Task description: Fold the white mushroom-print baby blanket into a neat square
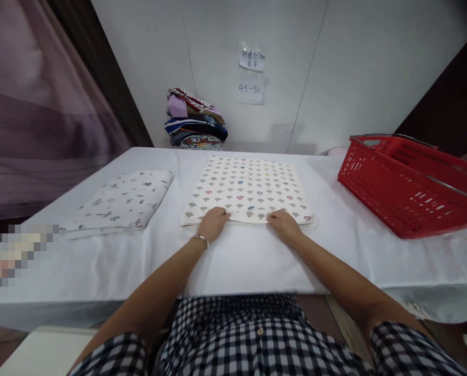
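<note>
A folded cream cloth with small mushroom prints [249,188] lies flat in the middle of the white-covered table [233,256]. My left hand [213,223] rests on the cloth's near edge, left of centre, fingers curled over the hem. My right hand [283,225] rests on the same near edge, right of centre, fingers also curled on the fabric. Whether the fingers pinch the hem or only press on it is hard to tell. A bracelet sits on my left wrist.
A second folded white patterned cloth [119,201] lies to the left. A red plastic basket [409,183] stands at the right. A stack of folded coloured fabrics [194,120] sits against the back wall under two paper notes.
</note>
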Motion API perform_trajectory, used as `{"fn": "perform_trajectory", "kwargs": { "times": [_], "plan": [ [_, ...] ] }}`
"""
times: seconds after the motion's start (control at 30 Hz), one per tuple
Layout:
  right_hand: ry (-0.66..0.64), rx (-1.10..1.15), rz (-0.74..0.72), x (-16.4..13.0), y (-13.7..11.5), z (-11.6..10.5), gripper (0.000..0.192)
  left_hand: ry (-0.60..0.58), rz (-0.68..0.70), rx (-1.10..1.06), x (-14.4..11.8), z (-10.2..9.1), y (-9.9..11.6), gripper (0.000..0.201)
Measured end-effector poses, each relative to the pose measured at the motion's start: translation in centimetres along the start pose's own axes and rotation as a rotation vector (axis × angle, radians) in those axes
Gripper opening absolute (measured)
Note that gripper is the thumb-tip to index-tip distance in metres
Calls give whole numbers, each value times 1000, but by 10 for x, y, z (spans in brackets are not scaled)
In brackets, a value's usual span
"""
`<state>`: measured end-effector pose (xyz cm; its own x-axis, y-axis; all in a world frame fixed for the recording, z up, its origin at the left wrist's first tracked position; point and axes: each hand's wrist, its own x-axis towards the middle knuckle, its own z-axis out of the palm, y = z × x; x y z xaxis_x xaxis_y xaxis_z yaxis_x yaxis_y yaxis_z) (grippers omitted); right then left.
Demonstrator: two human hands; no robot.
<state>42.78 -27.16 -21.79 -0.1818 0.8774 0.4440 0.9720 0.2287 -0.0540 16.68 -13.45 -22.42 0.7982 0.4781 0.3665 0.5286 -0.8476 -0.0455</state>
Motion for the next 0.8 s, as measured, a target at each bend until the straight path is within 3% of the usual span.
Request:
{"fn": "perform_trajectory", "kwargs": {
  "times": [0.17, 0.37, 0.53, 0.8],
  "plan": [
    [-90, 5, 24, -12, -4, 4, 25, 16, 66, 12, -7, 5, 0, 28],
    [-219, 18, 3, 0, 4, -1, 28, 13, 100, 50, -2, 3, -4, 26],
    [-147, -33, 62, 6, 10, 3, 30, 5, 41, 84, 3, -2, -4, 17],
    [-168, -60, -62, -5, 7, 8, 33, -34, 103, 60, -2, 3, -1, 21]
  ]
}}
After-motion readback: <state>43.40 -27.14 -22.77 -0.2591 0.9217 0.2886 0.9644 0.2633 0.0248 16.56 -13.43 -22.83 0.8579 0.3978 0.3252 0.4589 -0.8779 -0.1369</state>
